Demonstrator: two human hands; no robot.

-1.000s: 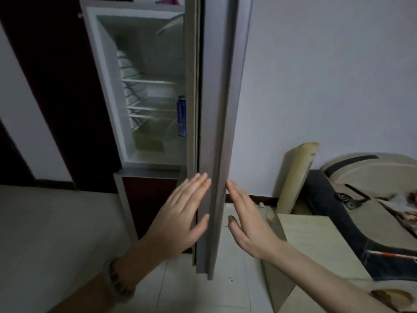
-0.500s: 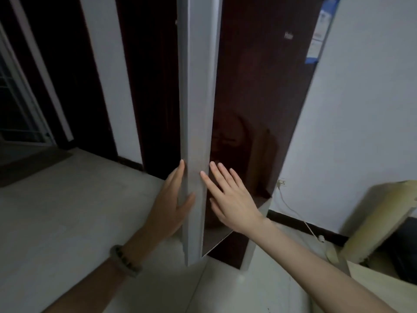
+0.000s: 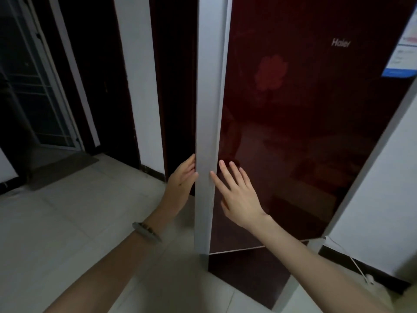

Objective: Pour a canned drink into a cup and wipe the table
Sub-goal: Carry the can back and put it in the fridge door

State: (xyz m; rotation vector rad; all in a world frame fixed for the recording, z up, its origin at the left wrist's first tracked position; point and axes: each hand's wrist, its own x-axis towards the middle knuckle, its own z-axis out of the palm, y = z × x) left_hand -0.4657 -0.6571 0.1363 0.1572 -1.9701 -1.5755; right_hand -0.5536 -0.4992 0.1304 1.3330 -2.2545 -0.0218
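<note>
I counted two hands, left hand [image 3: 181, 178] and right hand [image 3: 237, 195], one bracelet [image 3: 146, 231], one dark red fridge [image 3: 304, 132], one blue-edged sticker [image 3: 404, 53], and one white cord [image 3: 356, 266].

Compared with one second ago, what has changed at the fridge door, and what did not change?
The fridge door has swung toward closed: the lit shelves and blue can seen earlier are now hidden, and its dark red front faces the camera. The left hand moved behind the door's grey edge; the right hand now lies open against the front. Neither hand grips anything, as before.
</note>
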